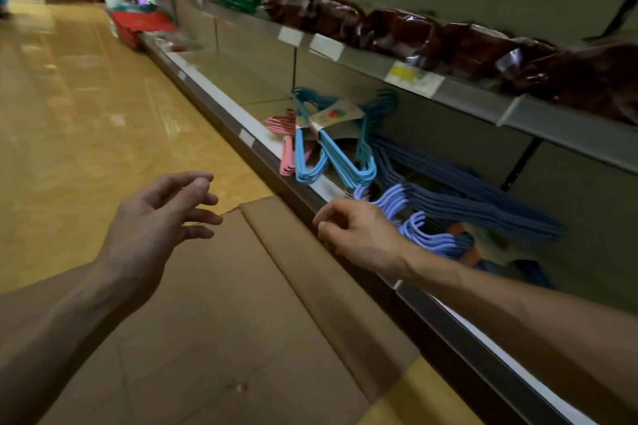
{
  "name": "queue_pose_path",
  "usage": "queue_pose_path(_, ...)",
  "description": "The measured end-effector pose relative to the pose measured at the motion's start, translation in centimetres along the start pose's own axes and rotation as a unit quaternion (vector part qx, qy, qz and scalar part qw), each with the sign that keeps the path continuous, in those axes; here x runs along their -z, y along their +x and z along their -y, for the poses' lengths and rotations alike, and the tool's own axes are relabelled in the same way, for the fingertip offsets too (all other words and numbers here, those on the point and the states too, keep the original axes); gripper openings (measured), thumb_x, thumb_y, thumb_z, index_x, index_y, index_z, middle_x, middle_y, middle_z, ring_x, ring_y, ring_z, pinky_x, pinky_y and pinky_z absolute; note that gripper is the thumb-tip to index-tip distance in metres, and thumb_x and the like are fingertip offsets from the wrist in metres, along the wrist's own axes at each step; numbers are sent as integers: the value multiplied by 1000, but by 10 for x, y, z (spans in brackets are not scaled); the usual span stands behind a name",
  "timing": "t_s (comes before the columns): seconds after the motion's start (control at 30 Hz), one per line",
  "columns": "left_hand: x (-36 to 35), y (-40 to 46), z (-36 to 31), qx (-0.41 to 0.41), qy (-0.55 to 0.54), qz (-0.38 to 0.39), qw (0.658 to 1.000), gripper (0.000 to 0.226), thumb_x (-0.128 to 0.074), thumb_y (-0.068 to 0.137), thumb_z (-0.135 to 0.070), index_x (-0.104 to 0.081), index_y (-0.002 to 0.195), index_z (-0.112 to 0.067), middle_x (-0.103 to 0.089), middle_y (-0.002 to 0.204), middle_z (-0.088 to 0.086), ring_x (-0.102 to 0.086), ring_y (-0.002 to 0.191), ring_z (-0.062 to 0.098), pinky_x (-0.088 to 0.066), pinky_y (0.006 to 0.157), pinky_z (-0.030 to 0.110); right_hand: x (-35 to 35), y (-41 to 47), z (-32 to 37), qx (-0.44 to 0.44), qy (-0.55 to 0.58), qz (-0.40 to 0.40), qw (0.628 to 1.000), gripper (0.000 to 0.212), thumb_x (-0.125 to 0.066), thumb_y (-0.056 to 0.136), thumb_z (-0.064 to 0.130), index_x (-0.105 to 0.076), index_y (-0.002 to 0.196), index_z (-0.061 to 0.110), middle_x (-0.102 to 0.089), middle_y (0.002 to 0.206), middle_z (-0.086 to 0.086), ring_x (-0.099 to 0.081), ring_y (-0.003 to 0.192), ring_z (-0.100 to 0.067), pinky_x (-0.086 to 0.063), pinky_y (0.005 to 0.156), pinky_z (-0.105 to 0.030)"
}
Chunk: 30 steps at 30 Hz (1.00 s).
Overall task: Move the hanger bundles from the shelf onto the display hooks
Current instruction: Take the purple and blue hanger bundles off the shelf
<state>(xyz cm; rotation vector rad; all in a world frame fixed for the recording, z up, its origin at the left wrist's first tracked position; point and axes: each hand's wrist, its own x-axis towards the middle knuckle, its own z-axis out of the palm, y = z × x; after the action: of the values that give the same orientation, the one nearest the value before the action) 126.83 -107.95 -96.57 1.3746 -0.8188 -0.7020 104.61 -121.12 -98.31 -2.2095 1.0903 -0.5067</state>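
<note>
Several hanger bundles lie on the low shelf [331,188]. A pink bundle [285,145] is farthest left, light blue bundles [336,152] with a paper label lie beside it, and lilac and dark blue bundles [445,214] are on the right. My right hand [357,235] hovers at the shelf's front edge, just left of the lilac hooks, fingers loosely curled and holding nothing. My left hand [162,217] hangs over the floor and cardboard with fingers spread, empty. No display hooks are visible.
A flattened cardboard box [241,321] lies on the yellow tiled floor against the shelf base. The upper shelf [466,93] carries dark brown wrapped packs and price labels. Red and green plastic goods stand at the far end of the aisle.
</note>
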Motion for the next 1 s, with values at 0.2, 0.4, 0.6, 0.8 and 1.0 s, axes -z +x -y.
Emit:
queue_pose_path(0.2, -24, 2, 9, 4, -21, 22, 1000, 21, -57, 98, -22, -68, 115, -15, -66, 94, 7, -67, 81, 23, -54, 73, 36, 76, 4, -41, -48, -91, -125, 987, 20, -59, 96, 21, -68, 114, 20, -70, 104, 4, -63, 92, -10, -49, 82, -25)
queue_pose_path(0.4, -34, 6, 16, 9, -45, 19, 999, 20, -58, 98, -22, -69, 114, -15, -67, 89, 4, -68, 77, 21, -54, 70, 35, 140, 7, -97, -219, -230, -60, 946, 33, -63, 95, 30, -63, 120, 9, -66, 116, -14, -60, 97, -27, -48, 83, -34)
queue_pose_path(0.6, -60, 7, 29, 44, -94, 32, 994, 16, -59, 98, -22, -69, 109, -17, -66, 87, 4, -67, 73, 19, -55, 60, 26, 144, 15, -123, -217, -325, 22, 920, 34, -67, 90, 24, -61, 123, 15, -67, 115, -10, -64, 94, -26, -52, 76, -33)
queue_pose_path(0.8, -97, 3, 35, 54, -93, 73, 992, 19, -61, 97, -23, -70, 112, -17, -69, 86, 3, -69, 74, 20, -56, 65, 31, 127, 30, -136, -165, -336, 52, 926, 19, -64, 90, 21, -49, 81, 27, -64, 84, -3, -64, 73, -21, -49, 61, -34)
queue_pose_path(1.0, -129, 5, 28, 44, -101, 114, 987, 15, -60, 97, -21, -71, 108, -19, -71, 79, -5, -69, 72, 19, -57, 63, 30, 124, 35, -132, -160, -326, 66, 929, 21, -70, 90, 17, -50, 96, 19, -56, 88, 0, -57, 79, -21, -45, 65, -31)
